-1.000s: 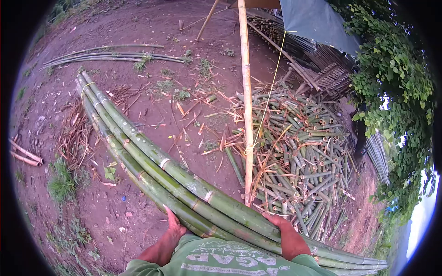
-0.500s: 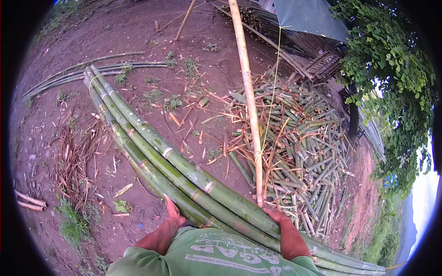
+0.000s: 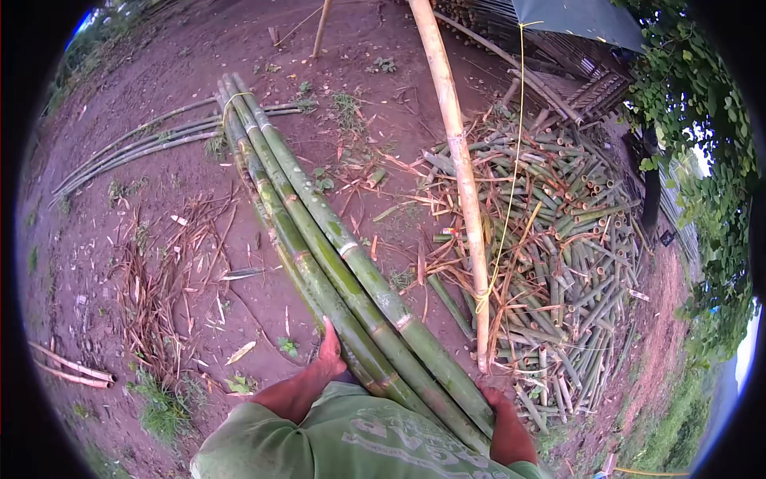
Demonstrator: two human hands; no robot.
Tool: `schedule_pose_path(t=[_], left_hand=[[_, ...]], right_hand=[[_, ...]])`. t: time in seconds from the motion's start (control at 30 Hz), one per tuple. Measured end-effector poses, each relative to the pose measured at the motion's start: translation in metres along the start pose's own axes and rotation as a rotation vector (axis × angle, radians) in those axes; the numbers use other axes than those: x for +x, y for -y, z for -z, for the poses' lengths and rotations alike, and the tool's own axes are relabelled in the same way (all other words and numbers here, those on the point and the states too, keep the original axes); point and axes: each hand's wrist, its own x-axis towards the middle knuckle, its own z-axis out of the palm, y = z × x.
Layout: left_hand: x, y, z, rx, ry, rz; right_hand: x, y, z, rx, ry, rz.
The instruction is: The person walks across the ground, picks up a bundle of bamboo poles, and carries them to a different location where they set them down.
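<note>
A bundle of long green bamboo poles [image 3: 315, 243] slants from the upper left down against my green shirt [image 3: 343, 439]. A yellow tie [image 3: 238, 96] binds its far end. My left hand [image 3: 329, 351] grips the bundle's left side with the thumb pointing up along it; the other fingers are hidden beneath. On the right side, my right hand [image 3: 499, 401] is closed around the outer pole, its fingers partly out of sight. The near end of the bundle is hidden by my body.
A pile of short bamboo offcuts [image 3: 558, 263] lies to the right, behind a leaning post [image 3: 456, 152] with a yellow cord [image 3: 511, 199]. Thin poles [image 3: 136, 156] lie at the far left, dry husks [image 3: 163, 279] nearer. A tarp [image 3: 578, 22] hangs at upper right.
The bundle's far end has swung to the right, and its near end has gone from the lower right to behind my body. Both hands keep their hold. The view has shifted slightly.
</note>
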Motion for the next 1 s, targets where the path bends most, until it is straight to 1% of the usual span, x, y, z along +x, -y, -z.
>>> schedule_pose_path(t=[0.03, 0.1, 0.17, 0.2, 0.27, 0.3, 0.4, 0.5, 0.53, 0.57, 0.6, 0.63, 0.7, 0.73, 0.77, 0.83, 0.93, 0.97, 1.0], left_hand=[[-0.004, -0.009, -0.016, 0.034, -0.040, 0.000], [-0.003, -0.008, -0.031, 0.039, -0.042, 0.020], [-0.001, -0.015, -0.045, 0.071, -0.040, 0.046], [0.003, -0.017, -0.047, 0.089, -0.017, 0.050], [0.012, -0.022, -0.053, 0.126, 0.030, 0.064], [0.009, -0.014, -0.059, 0.129, 0.032, 0.047], [0.018, -0.032, -0.068, 0.157, 0.054, 0.080], [0.041, -0.054, -0.061, 0.156, 0.060, 0.142], [0.046, -0.051, -0.060, 0.141, 0.058, 0.146], [0.053, -0.056, -0.062, 0.130, 0.052, 0.162], [0.058, -0.064, -0.061, 0.141, 0.068, 0.188], [0.065, -0.072, -0.062, 0.146, 0.090, 0.212], [0.080, -0.087, -0.070, 0.156, 0.126, 0.227], [0.089, -0.097, -0.072, 0.162, 0.124, 0.234], [0.090, -0.097, -0.069, 0.165, 0.113, 0.219], [0.098, -0.119, -0.067, 0.202, 0.119, 0.228], [0.107, -0.154, -0.086, 0.260, 0.149, 0.228], [0.110, -0.163, -0.086, 0.269, 0.158, 0.250], [0.103, -0.164, -0.081, 0.263, 0.148, 0.251]], right_hand=[[-0.003, 0.008, 0.002, 0.050, -0.005, -0.055], [-0.019, 0.024, 0.013, 0.135, 0.000, -0.151], [-0.013, 0.012, 0.008, 0.275, 0.048, -0.207], [-0.015, 0.018, 0.008, 0.349, 0.071, -0.234], [-0.023, 0.029, 0.013, 0.268, 0.026, -0.229], [-0.035, 0.032, 0.021, 0.214, 0.007, -0.217], [-0.073, 0.084, 0.035, 0.324, 0.023, -0.304], [-0.072, 0.104, 0.025, 0.390, 0.022, -0.377], [-0.055, 0.084, 0.013, 0.406, 0.014, -0.329], [-0.028, 0.059, -0.005, 0.428, 0.009, -0.293], [-0.016, 0.045, -0.021, 0.445, 0.010, -0.263], [-0.021, 0.052, -0.025, 0.481, -0.024, -0.227], [-0.050, 0.104, 0.000, 0.537, -0.104, -0.156], [-0.046, 0.107, 0.000, 0.513, -0.097, -0.201], [-0.032, 0.096, -0.004, 0.482, -0.079, -0.226], [-0.016, 0.103, -0.022, 0.490, -0.093, -0.339], [-0.011, 0.119, -0.052, 0.571, -0.274, -0.130], [-0.008, 0.125, -0.058, 0.606, -0.235, -0.123], [-0.008, 0.119, -0.061, 0.572, -0.180, -0.165]])
